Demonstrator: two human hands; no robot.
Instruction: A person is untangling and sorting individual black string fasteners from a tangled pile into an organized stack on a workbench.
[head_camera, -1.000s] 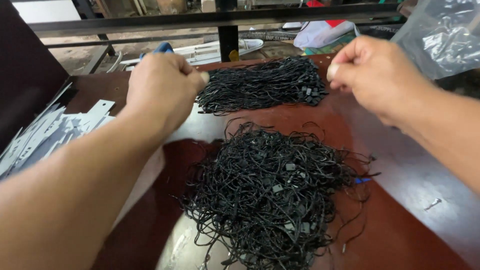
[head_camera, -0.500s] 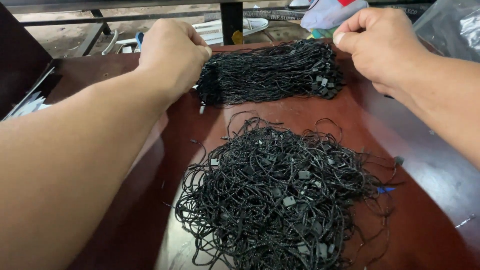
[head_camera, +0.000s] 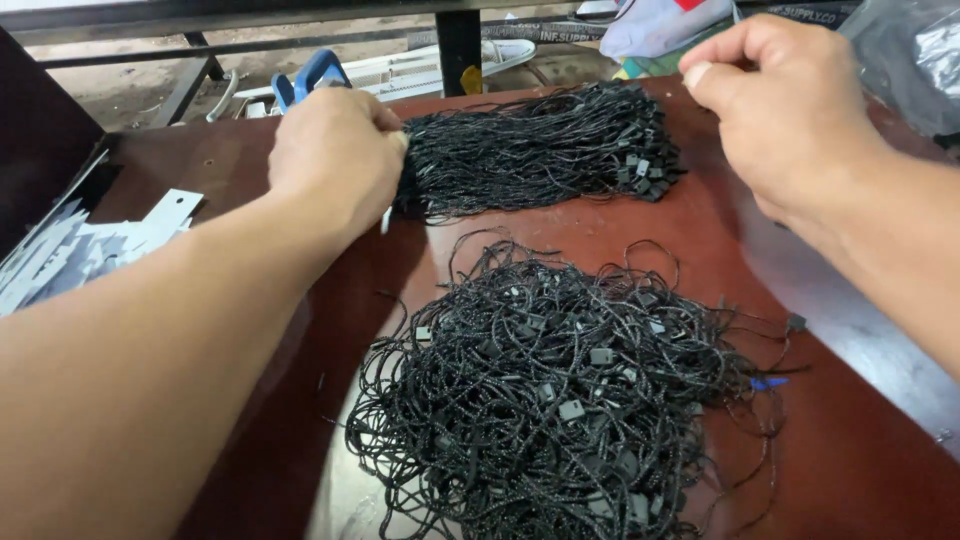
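Observation:
A neat bundle of black cords with small plastic tags at its right end lies across the far side of the dark red table. My left hand is curled closed around the bundle's left, looped end. My right hand hovers just right of the bundle's tag end. Its thumb and forefinger are pinched together, and no cord is visible between them. A loose tangled pile of the same black cords sits nearer to me, between my forearms.
Blue-handled scissors lie behind my left hand. White paper tags are spread at the left edge. A clear plastic bag is at the top right. A dark metal frame post runs behind the table. A tiny blue scrap lies beside the pile.
My left hand has dropped to the bundle's left end and closed there. My right hand has stayed near the bundle's right end. The view has shifted slightly.

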